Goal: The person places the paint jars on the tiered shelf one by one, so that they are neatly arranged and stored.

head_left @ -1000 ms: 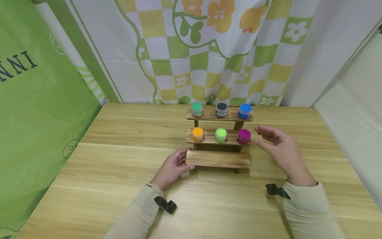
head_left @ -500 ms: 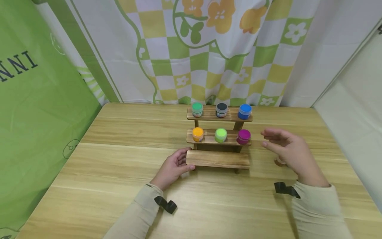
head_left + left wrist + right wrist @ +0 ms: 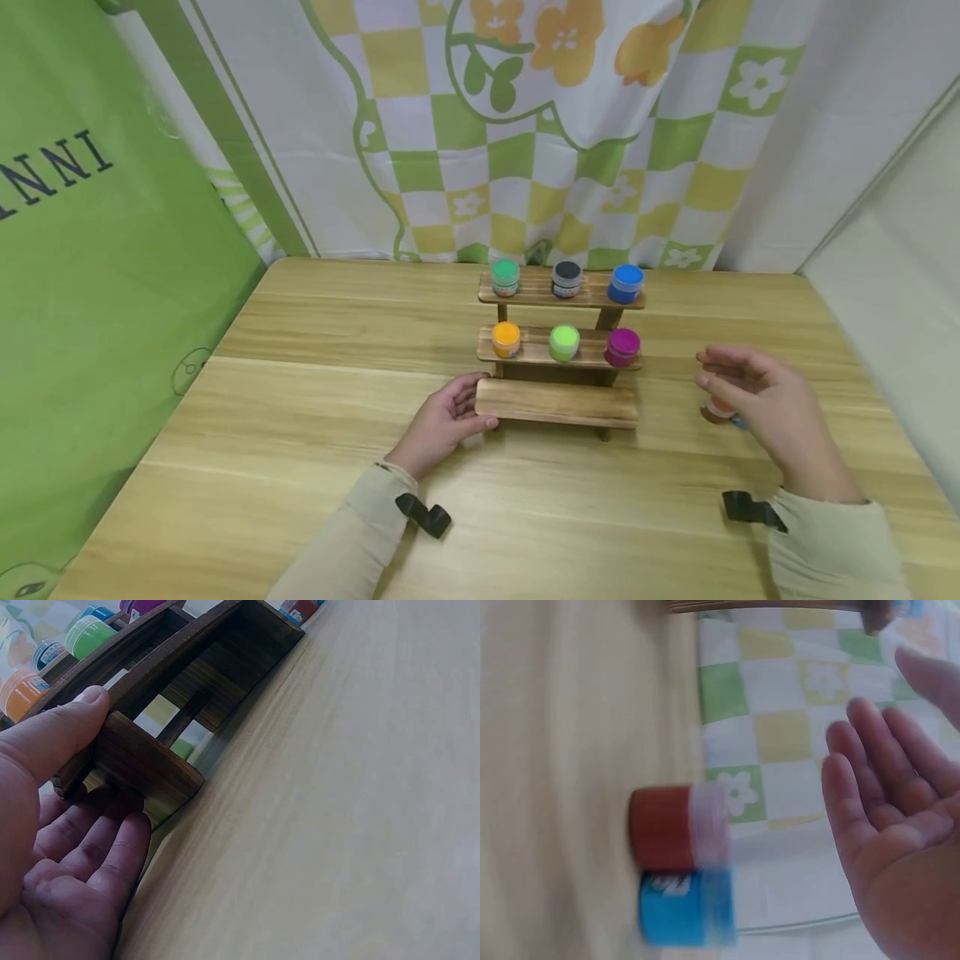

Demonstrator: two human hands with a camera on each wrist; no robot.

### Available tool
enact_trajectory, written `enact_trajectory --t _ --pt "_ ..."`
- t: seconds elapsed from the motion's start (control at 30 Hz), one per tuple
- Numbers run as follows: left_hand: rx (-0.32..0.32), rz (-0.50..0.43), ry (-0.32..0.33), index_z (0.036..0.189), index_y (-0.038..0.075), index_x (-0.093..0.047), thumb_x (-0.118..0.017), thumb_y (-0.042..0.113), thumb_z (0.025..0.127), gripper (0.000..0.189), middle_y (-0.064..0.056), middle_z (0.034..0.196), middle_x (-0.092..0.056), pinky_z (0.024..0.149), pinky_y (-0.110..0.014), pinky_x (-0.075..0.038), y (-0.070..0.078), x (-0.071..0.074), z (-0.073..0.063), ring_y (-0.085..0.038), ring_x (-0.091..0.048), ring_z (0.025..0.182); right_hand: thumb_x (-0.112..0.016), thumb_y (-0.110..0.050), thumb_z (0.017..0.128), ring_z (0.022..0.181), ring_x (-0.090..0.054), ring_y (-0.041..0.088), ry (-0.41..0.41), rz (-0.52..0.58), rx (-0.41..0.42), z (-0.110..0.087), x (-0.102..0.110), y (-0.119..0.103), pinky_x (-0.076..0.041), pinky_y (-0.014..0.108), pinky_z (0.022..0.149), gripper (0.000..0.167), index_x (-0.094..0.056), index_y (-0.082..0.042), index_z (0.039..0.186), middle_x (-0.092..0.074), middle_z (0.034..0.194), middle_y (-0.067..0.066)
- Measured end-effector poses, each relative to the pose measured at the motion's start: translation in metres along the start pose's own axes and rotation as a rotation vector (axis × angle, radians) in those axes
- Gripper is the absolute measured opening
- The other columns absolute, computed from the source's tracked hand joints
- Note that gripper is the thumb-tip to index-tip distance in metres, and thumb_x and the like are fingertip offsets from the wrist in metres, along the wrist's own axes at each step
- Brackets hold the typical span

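Note:
A three-tier wooden stand (image 3: 555, 402) is on the table. My left hand (image 3: 438, 425) grips the left end of its lowest shelf, thumb at the front edge and fingers behind and below, as the left wrist view shows. Green (image 3: 505, 277), black (image 3: 566, 279) and blue (image 3: 626, 284) paint jars stand on the top shelf. On the middle one are orange (image 3: 506, 339), light green (image 3: 564, 342) and purple (image 3: 622, 347) jars. Right of the stand, my right hand (image 3: 787, 425) hovers with nothing in it, near a red-brown jar (image 3: 664, 829) and a light blue jar (image 3: 675, 907).
The wooden table (image 3: 300, 400) reaches back to a checked, flowered curtain (image 3: 525, 167). A green cloth (image 3: 90, 267) hangs along the left side and a white one (image 3: 892, 275) along the right. Black straps (image 3: 423, 515) are on both wrists.
My right hand has moved away from the purple jar, rightward and toward me, and the two jars beneath it have come into view. The left hand keeps its hold on the stand.

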State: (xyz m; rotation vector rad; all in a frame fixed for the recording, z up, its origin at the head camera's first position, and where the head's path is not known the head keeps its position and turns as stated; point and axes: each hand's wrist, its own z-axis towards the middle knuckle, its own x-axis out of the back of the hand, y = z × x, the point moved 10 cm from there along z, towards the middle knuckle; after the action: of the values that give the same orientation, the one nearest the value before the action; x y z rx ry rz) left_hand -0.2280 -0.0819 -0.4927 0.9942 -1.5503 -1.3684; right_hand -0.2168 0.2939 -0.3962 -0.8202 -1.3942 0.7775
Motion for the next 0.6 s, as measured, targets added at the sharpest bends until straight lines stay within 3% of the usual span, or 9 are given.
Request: enact_trajectory --t 0.17,0.3,0.4,0.47,0.53,0.6 --pt "0.003 0.001 0.003 0.146 0.011 -0.048 -0.082 0.018 0.084 0.071 -0.010 0.142 -0.057 0.103 -0.032 -0.051 -0.001 -0.001 0.000 -0.026 -0.059 0.125 -0.071 -0.036 0.095 0.099 -0.059 -0.012 0.034 -0.041 -0.013 -0.007 0.010 0.014 -0.052 0.008 0.075 0.059 -0.055 -0.001 0.140 -0.066 0.122 -0.011" --pt "0.007 -0.002 -0.003 0.146 0.012 -0.048 -0.082 0.019 0.084 0.071 -0.010 0.143 -0.056 0.102 -0.032 -0.052 -0.001 -0.002 0.000 -0.026 -0.059 0.125 -0.069 -0.040 0.095 0.095 -0.056 -0.017 0.052 -0.093 -0.027 -0.010 0.018 0.022 -0.049 0.006 0.072 0.060 -0.056 -0.002 0.139 -0.063 0.116 -0.022" --pt "0.000 -0.001 0.000 0.146 0.011 -0.048 -0.082 0.018 0.084 0.071 -0.011 0.143 -0.056 0.102 -0.032 -0.052 0.000 -0.001 0.000 -0.026 -0.059 0.126 -0.069 -0.041 0.096 0.091 -0.055 -0.019 0.061 -0.139 -0.025 -0.011 0.020 0.026 -0.049 0.005 0.071 0.059 -0.057 -0.003 0.138 -0.067 0.115 -0.016" --pt "-0.008 0.004 0.002 0.147 0.010 -0.047 -0.082 0.018 0.085 0.071 -0.012 0.143 -0.056 0.103 -0.032 -0.051 0.001 -0.001 -0.001 -0.027 -0.058 0.126 -0.068 -0.044 0.095 0.094 -0.055 -0.016 0.045 -0.198 -0.035 -0.012 0.019 0.029 -0.049 0.010 0.073 0.061 -0.055 -0.005 0.140 -0.069 0.121 -0.004" --pt "-0.013 -0.001 0.002 0.147 0.009 -0.047 -0.081 0.017 0.085 0.071 -0.013 0.143 -0.056 0.103 -0.032 -0.051 0.002 -0.001 -0.001 -0.027 -0.058 0.126 -0.067 -0.047 0.095 0.103 -0.062 0.000 0.026 -0.245 -0.036 -0.013 0.017 0.032 -0.054 0.026 0.085 0.065 -0.052 -0.005 0.143 -0.066 0.128 0.012" --pt "-0.018 0.001 0.003 0.147 0.008 -0.047 -0.081 0.017 0.085 0.071 -0.013 0.143 -0.056 0.103 -0.032 -0.051 0.002 0.000 -0.001 -0.027 -0.058 0.126 -0.065 -0.049 0.095 0.114 -0.062 0.022 0.007 -0.272 -0.041 -0.014 0.016 0.035 -0.053 0.047 0.091 0.070 -0.048 -0.004 0.146 -0.060 0.135 0.021"
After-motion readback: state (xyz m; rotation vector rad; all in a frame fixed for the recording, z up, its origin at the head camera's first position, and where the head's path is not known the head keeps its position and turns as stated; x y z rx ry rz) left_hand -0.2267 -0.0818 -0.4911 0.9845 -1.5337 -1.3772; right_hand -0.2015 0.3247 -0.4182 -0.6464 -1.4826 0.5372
